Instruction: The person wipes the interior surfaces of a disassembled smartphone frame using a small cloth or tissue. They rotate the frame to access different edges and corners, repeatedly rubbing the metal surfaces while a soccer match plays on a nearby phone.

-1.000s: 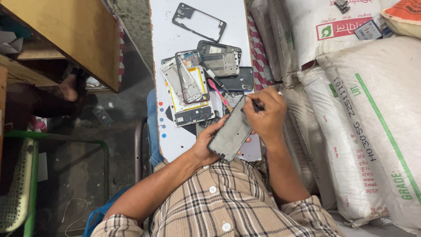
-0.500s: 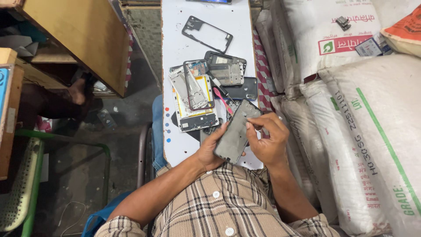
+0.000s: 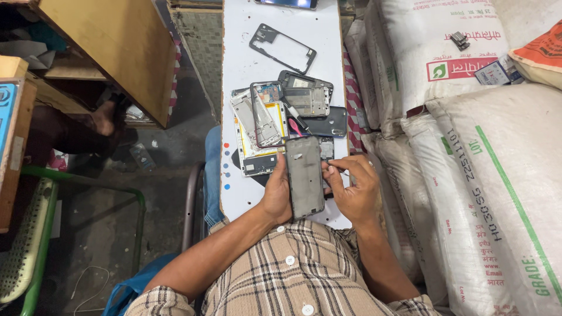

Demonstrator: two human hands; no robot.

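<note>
white board (image 3: pixel 246 199) | left hand (image 3: pixel 278 196) fingers clasp dark phone frame (image 3: pixel 304 175), long axis pointing away | right hand (image 3: pixel 354 190) pinches thin tool (image 3: pixel 341 171)

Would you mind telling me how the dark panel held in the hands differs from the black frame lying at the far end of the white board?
The panel is a solid grey slab; the frame is an open outline with the white board showing through. The panel is gripped by the left hand with the right hand at its edge; the frame lies untouched. The panel stands lengthwise; the frame lies askew. Both are phone-shaped rectangles.

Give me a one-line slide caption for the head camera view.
Left hand holds a dark phone frame; right hand works beside it.
</note>
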